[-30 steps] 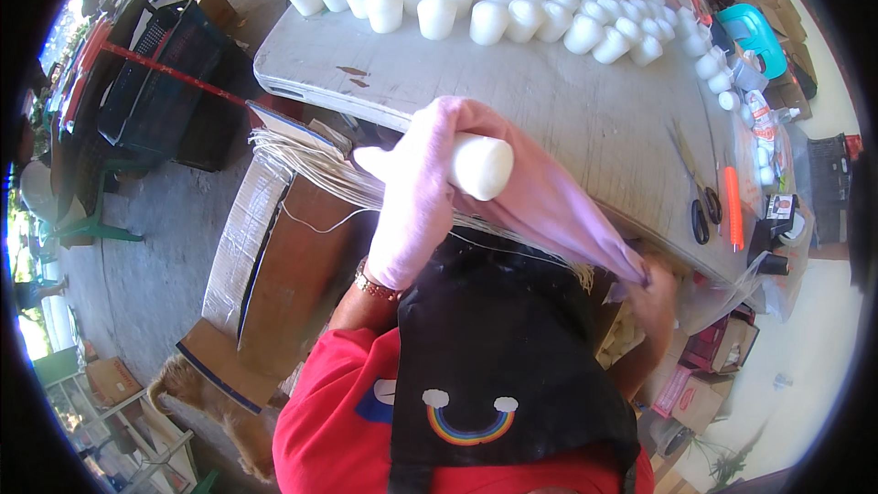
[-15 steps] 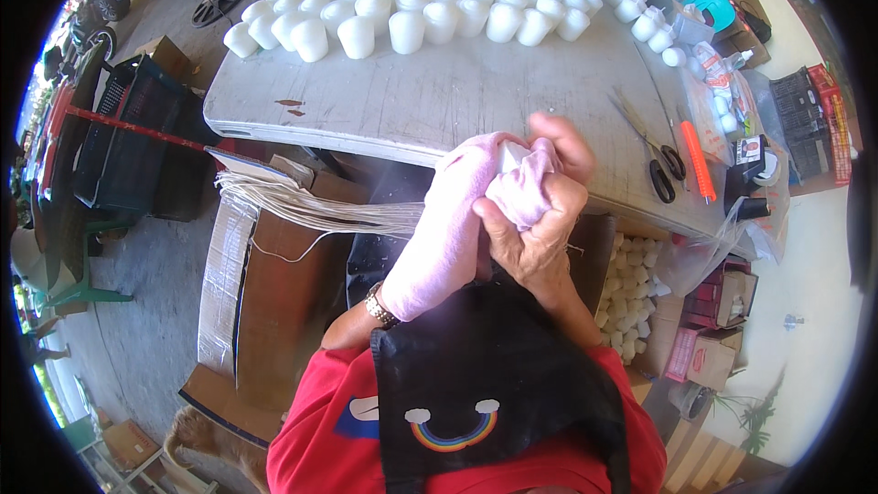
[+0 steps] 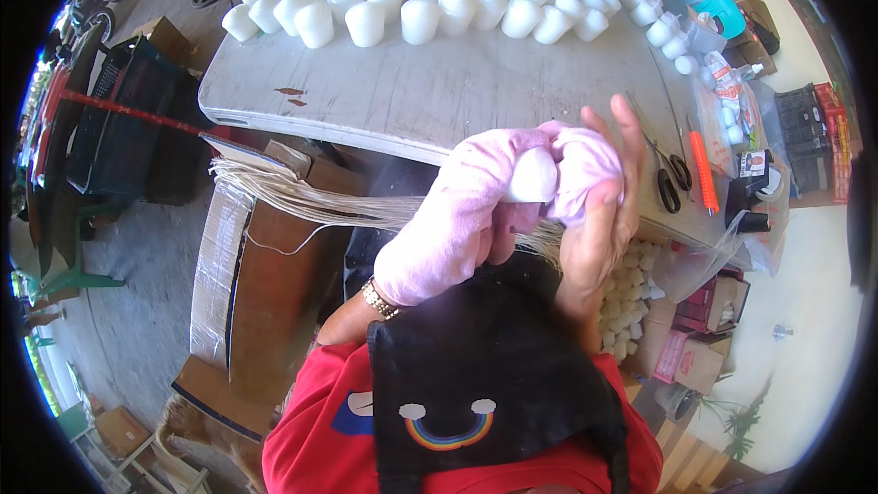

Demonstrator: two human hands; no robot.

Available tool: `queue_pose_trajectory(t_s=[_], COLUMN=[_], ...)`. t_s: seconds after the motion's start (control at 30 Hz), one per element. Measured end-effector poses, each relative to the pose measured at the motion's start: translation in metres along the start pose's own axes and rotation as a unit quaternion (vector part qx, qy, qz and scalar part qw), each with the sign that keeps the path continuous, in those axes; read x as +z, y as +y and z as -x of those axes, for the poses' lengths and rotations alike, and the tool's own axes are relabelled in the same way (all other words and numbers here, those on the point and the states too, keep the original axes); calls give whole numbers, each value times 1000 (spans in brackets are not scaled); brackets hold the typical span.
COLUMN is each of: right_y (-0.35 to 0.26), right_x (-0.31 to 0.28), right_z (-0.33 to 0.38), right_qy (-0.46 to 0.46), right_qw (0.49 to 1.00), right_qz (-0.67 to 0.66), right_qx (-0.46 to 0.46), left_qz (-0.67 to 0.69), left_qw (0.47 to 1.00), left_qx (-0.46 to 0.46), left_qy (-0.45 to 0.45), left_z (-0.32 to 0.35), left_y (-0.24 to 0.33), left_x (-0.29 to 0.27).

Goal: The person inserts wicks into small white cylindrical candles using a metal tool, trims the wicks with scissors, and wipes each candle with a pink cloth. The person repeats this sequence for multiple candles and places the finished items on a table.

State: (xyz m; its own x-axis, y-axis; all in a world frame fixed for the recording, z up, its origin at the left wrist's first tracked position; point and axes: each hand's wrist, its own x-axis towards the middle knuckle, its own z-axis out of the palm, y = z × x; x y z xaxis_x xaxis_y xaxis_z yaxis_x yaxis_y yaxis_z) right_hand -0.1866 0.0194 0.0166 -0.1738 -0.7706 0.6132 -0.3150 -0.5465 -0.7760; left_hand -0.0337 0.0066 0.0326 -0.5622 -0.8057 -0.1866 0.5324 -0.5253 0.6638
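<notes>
A pink cloth (image 3: pixel 430 220) drapes over my left wrist and most of my left hand (image 3: pixel 501 240), whose fingertips show below it. Through the cloth, this hand grips a small white candle (image 3: pixel 532 176) with a smooth, rounded surface. On the candle's right side, my right hand (image 3: pixel 596 242) presses a bunched part of the same cloth with its thumb. Two of its fingers stick up, and the others are partly hidden. Both hands are just over the table's near edge.
Many white cup-shaped candles (image 3: pixel 419 21) stand in rows on the grey table (image 3: pixel 366 91). Scissors (image 3: pixel 672 185) and an orange-handled tool (image 3: pixel 702 169) lie at right. Long pale wicks (image 3: pixel 311 197) stretch over a cardboard box (image 3: pixel 283 293). Another box holds whitish pieces (image 3: pixel 626 311).
My right hand has shifted right and its fingers have straightened upward. The cloth has spread apart, showing more of the candle. The view has moved slightly.
</notes>
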Motion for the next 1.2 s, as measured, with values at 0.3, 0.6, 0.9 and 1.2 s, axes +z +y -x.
queue_pose_trajectory(t_s=[0.3,0.6,0.9,1.2], right_y=[3,5,-21,-18], right_x=[-16,-97,29,37], right_z=[8,3,9,15], right_qy=[91,285,-157,-83], right_qw=[990,938,984,974], right_qz=[-81,17,49,-177], right_qx=[65,199,-70,113], left_qz=[-393,-174,-503,-514], left_qw=[914,935,744,713], left_qx=[103,239,420,452], left_qy=[-17,194,133,151], left_z=[-1,7,-1,-9], left_y=[6,14,-9,-19], left_x=[-15,-42,-29,-24])
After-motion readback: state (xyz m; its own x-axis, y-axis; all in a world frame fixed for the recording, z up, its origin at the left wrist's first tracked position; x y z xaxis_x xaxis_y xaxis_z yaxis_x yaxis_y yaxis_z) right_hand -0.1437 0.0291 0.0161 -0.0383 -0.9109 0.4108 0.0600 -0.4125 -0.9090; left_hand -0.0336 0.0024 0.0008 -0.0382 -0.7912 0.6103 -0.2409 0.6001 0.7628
